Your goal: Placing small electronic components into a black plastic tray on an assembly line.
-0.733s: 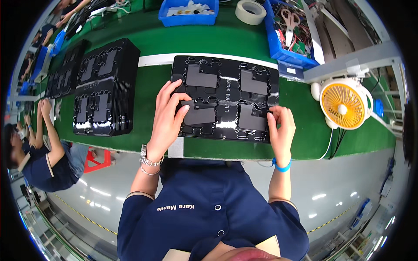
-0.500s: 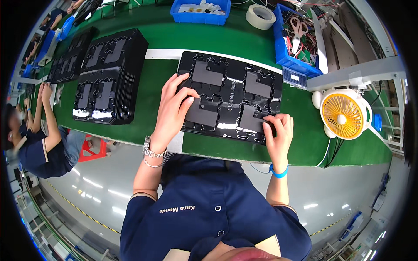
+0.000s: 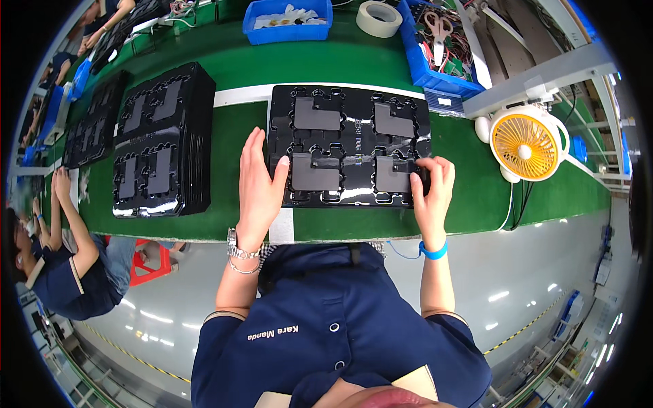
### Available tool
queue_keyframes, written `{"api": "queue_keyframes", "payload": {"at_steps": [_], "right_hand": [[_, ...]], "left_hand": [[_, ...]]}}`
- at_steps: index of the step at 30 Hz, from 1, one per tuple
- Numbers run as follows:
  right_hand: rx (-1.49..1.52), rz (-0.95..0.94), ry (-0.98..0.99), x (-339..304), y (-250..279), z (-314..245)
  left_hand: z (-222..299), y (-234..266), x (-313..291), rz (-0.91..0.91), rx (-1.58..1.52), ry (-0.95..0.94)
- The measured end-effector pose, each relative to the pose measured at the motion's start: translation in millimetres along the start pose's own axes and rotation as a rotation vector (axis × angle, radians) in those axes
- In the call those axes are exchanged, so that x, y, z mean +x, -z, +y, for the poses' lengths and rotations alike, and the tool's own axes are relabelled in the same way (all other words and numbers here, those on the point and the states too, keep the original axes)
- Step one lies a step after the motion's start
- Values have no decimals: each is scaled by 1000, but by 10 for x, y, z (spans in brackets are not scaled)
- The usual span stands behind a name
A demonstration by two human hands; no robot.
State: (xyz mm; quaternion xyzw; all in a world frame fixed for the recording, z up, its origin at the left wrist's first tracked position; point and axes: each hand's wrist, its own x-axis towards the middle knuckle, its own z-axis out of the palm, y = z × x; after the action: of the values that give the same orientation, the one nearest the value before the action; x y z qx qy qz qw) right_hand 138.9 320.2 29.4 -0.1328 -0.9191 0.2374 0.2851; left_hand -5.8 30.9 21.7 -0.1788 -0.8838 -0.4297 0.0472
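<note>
While the glossy black, rectangular moulded plastic tray lies flat on the green tabletop between the two hands, its long axis runs left to right, across the forearms. The left hand stands released along the short left edge, fingers straight and together, thumb apart and by the rim. The right hand reaches farther in, its bent fingers over the right edge beside a flat dark-grey notched piece; whether it grasps anything, I cannot tell.

Centre tray: 4 grey pieces; 1 fan.
</note>
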Motion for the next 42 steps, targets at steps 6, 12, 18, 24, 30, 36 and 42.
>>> {"api": "queue_keyframes", "payload": {"at_steps": [6,12,18,24,30,36,42], "right_hand": [[417,343,-366,-298,-302,48],[553,370,-395,-324,-344,136],[690,524,-418,-309,-334,132],[805,558,-454,-310,-358,233],[786,516,-484,-329,-381,296],[777,495,-453,-327,-382,271],[780,471,-446,-348,-394,278]], "left_hand": [[27,146,52,-61,124,-139],[154,209,107,-220,-723,136],[208,185,54,-203,-1045,157],[64,702,-122,196,-1202,276],[-123,1279,-297,465,-1253,151],[-485,1353,-387,582,-1230,118],[-691,1358,-397,635,-1179,141]]}}
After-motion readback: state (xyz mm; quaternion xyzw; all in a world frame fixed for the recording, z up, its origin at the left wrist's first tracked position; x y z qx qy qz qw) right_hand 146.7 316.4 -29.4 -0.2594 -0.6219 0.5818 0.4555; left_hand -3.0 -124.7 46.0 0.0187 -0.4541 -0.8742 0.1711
